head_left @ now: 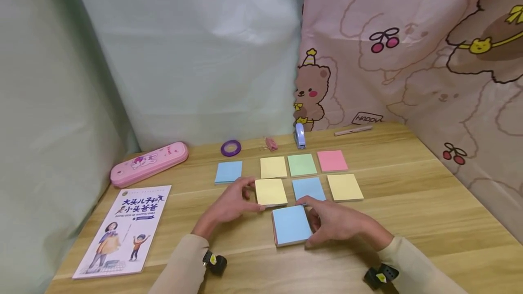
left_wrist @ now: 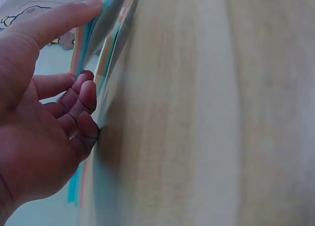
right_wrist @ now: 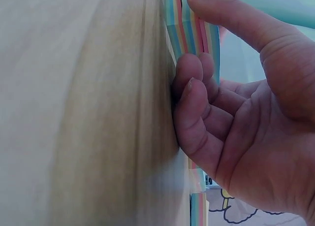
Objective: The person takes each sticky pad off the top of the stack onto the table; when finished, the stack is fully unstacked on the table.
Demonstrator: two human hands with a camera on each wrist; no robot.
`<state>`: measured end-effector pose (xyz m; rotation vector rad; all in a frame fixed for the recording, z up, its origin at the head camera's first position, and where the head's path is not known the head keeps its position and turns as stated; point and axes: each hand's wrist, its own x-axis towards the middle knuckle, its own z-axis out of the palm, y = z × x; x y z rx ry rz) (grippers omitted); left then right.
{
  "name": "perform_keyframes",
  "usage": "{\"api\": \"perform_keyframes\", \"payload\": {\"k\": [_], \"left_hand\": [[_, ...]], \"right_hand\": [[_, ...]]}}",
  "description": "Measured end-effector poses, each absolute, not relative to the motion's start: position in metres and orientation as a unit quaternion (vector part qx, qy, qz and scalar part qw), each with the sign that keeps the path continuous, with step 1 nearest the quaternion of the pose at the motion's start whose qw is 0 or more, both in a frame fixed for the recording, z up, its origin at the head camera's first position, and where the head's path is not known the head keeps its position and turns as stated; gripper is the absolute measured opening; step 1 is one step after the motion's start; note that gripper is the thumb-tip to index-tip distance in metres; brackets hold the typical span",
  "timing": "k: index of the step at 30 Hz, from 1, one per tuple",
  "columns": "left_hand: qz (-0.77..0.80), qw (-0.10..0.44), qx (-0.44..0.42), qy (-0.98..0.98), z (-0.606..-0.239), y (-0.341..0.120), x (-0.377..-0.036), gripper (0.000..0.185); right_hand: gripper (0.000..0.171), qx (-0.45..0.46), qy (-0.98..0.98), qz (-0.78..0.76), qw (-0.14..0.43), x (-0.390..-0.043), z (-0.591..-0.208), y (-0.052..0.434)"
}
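Note:
Several coloured sticky-note pads lie in rows on a wooden table (head_left: 408,212). My left hand (head_left: 254,198) holds the left edge of a yellow-topped pad (head_left: 271,192); in the left wrist view its thumb (left_wrist: 74,14) lies along the pad's striped edge (left_wrist: 88,39) and the curled fingers press its side. My right hand (head_left: 309,222) grips the right side of a blue-topped pad (head_left: 290,225), the nearest one. The right wrist view has the thumb (right_wrist: 221,19) over that striped stack (right_wrist: 184,29), with the fingers curled against its edge at the table.
Behind lie blue (head_left: 228,171), yellow (head_left: 273,167), green (head_left: 302,164) and pink (head_left: 332,160) pads, then a blue (head_left: 309,187) and a yellow (head_left: 345,187) one. A pink pencil case (head_left: 149,163) and a book (head_left: 122,230) lie left. Tape roll (head_left: 230,148), stapler (head_left: 300,136), pen (head_left: 353,130) at the back.

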<state>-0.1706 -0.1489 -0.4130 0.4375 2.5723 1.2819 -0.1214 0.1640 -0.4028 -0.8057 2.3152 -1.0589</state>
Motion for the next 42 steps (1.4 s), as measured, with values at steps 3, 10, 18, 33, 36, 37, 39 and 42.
{"api": "perform_keyframes", "payload": {"k": [3,10,18,33,36,37,39,42], "left_hand": [[0.421,0.114,0.159,0.886,-0.413,-0.147,-0.171,0.086],[0.384,0.120,0.162,0.901,-0.412,-0.142,-0.174,0.087],[0.348,0.117,0.172,0.914,-0.412,-0.138,-0.174,0.087],[0.298,0.129,0.187,0.927,-0.409,-0.133,-0.178,0.088],[0.295,0.130,0.186,0.928,-0.408,-0.132,-0.178,0.087],[0.295,0.130,0.186,0.928,-0.408,-0.132,-0.178,0.087],[0.296,0.130,0.186,0.928,-0.408,-0.132,-0.178,0.087],[0.294,0.129,0.186,0.928,-0.408,-0.132,-0.178,0.083]], "right_hand": [[0.089,-0.292,0.846,-0.381,0.232,-0.121,-0.402,0.164],[0.088,-0.294,0.850,-0.372,0.231,-0.121,-0.403,0.163],[0.089,-0.292,0.853,-0.367,0.231,-0.122,-0.403,0.162],[0.087,-0.290,0.854,-0.366,0.229,-0.121,-0.403,0.163],[0.088,-0.291,0.854,-0.366,0.228,-0.121,-0.403,0.163],[0.088,-0.291,0.854,-0.366,0.228,-0.121,-0.403,0.163],[0.088,-0.291,0.854,-0.366,0.227,-0.121,-0.403,0.162],[0.088,-0.290,0.855,-0.365,0.227,-0.121,-0.403,0.162]]}}
